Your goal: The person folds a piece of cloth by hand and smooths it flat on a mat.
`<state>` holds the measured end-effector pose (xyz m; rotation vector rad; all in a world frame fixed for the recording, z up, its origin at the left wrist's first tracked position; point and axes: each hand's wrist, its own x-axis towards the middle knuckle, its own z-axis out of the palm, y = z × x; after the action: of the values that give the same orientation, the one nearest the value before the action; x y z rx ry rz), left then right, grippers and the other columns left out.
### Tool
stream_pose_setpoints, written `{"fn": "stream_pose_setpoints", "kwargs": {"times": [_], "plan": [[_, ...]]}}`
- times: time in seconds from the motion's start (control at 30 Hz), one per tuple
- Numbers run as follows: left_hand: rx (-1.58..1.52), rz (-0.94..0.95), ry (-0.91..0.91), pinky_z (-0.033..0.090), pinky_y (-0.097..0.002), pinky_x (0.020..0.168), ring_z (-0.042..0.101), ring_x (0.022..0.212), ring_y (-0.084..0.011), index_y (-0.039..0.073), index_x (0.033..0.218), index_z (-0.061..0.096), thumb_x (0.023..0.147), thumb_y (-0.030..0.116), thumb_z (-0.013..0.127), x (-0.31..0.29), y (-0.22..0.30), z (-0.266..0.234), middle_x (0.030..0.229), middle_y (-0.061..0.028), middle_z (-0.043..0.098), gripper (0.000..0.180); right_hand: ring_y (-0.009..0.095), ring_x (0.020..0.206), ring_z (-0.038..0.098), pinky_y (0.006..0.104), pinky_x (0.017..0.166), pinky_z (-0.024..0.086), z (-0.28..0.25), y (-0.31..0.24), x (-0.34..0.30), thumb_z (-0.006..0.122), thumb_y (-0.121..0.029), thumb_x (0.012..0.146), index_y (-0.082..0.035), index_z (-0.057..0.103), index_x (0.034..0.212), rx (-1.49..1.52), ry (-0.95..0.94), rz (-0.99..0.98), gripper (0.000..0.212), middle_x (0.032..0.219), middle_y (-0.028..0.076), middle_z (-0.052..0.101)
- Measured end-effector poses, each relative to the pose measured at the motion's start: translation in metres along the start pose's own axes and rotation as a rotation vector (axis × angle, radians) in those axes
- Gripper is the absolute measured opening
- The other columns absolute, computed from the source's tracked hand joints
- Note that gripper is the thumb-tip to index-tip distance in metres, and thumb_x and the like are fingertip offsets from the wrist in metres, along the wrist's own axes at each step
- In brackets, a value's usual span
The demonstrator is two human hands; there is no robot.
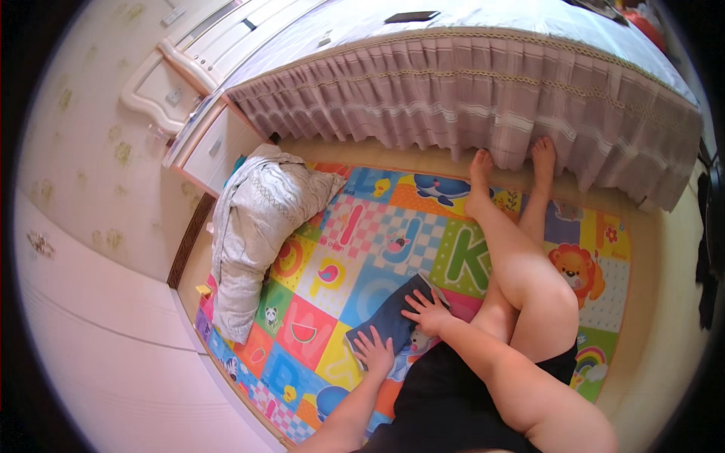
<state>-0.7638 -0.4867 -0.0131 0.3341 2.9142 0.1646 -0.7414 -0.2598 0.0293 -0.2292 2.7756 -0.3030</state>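
Head view: your dark blue cloth (391, 315) lies on the play mat (311, 289), a compact oblong, apparently folded. Your left hand (375, 353) and right hand (429, 314) rest on it, fingers spread, gripping nothing. Flattening appears well advanced; whether any folding remains cannot be determined.

Beyond the dark blue cloth (393, 318), the hands (432, 315) could pass low over the flat play mat (347, 260). A bunched grey quilt (260, 215) rises left of the cloth, bare legs (521, 264) bar its right, and the bed (438, 98) stands farther beyond.
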Motion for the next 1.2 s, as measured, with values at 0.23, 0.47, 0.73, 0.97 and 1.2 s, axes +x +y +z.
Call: {"fn": "stream_pose_setpoints", "kwargs": {"times": [0.23,0.47,0.73,0.97,1.2], "plan": [[-0.077,-0.013,0.027,0.01,-0.069,0.102,0.007,0.137,-0.0486,0.02,0.148,0.018,0.09,0.05,0.045,-0.047,0.003,0.001,0.151,-0.0238,0.008,0.07,0.03,0.143,-0.001,0.0618,0.109,0.003,-0.01,0.0,-0.023,0.042,-0.054,0.091,-0.033,0.029,0.144,0.08,-0.106,-0.132,0.058,0.156,0.004,0.006],[-0.009,-0.097,0.075,0.009,-0.068,0.103,0.006,0.138,-0.047,0.021,0.147,0.022,0.091,0.049,0.044,-0.035,0.022,0.003,0.152,-0.0206,0.01,0.066,0.028,0.143,0.004,0.059,0.11,0.004,0.01,0.021,-0.005,0.041,-0.048,0.093,-0.037,0.031,0.142,0.038,0.064,-0.177,0.051,0.155,0.001,0.009],[-0.036,-0.173,0.002,0.006,-0.0686,0.103,0.001,0.138,-0.0471,0.022,0.148,0.014,0.092,0.05,0.039,0.036,0.027,-0.01,0.153,-0.0202,0.002,0.067,0.025,0.142,0.011,0.0554,0.111,0.004,-0.007,0.027,0.026,0.047,-0.04,0.092,-0.034,0.04,0.138,0.046,0.209,-0.062,0.047,0.153,0.002,0.018],[0.064,-0.008,-0.146,0.004,-0.0675,0.104,-0.002,0.139,-0.0452,0.023,0.149,0.007,0.093,0.049,0.037,0.115,0.037,-0.026,0.153,-0.0193,-0.002,0.068,0.022,0.141,0.015,0.0509,0.113,0.007,0.011,0.04,0.044,0.05,-0.024,0.089,-0.021,0.044,0.136,0.154,0.463,0.061,0.048,0.15,0.003,0.026],[0.02,-0.102,-0.266,0.004,-0.0681,0.104,-0.002,0.14,-0.0425,0.029,0.148,0.003,0.093,0.055,0.033,0.104,0.04,-0.035,0.154,-0.0144,-0.005,0.068,0.027,0.142,0.008,0.0556,0.111,0.005,-0.002,0.027,0.032,0.047,-0.038,0.092,-0.029,0.034,0.142,0.165,0.292,0.149,0.052,0.154,0.005,0.015]]}}
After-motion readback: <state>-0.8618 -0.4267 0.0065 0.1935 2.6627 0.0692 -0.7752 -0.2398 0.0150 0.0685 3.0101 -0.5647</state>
